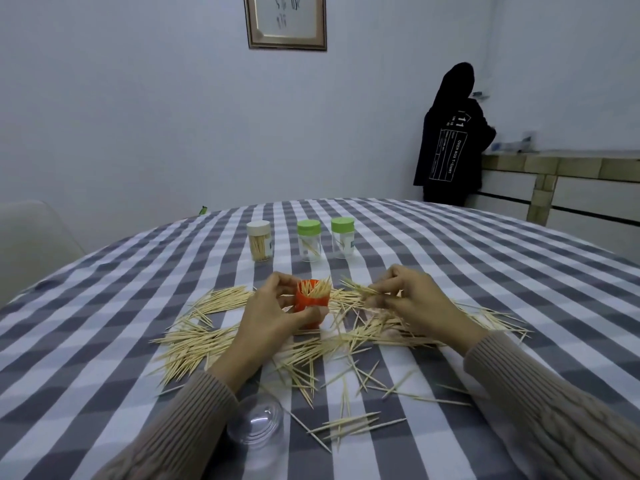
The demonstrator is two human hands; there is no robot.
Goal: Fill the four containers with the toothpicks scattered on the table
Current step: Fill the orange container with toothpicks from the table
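Here the checked table (485, 271) carries toothpicks (194, 341) strewn from 9 to 3 o'clock around my hands. At 12 stand three capped jars (259, 240). My left hand (273, 313) curls round the orange pot (309, 303), already bristling with picks. My right hand (412, 299) pinches a bundle (360, 289) just beside it. A clear lid (256, 424) lies at 6.

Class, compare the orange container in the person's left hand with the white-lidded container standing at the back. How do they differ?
The orange container is open-topped, with toothpicks sticking out; the white-lidded container is capped. The orange one is opaque and gripped by the left hand; the white-lidded one is clear, showing its packed toothpicks, and stands untouched. The orange one sits among the scattered toothpicks; the other stands beyond them. Both hold toothpicks.
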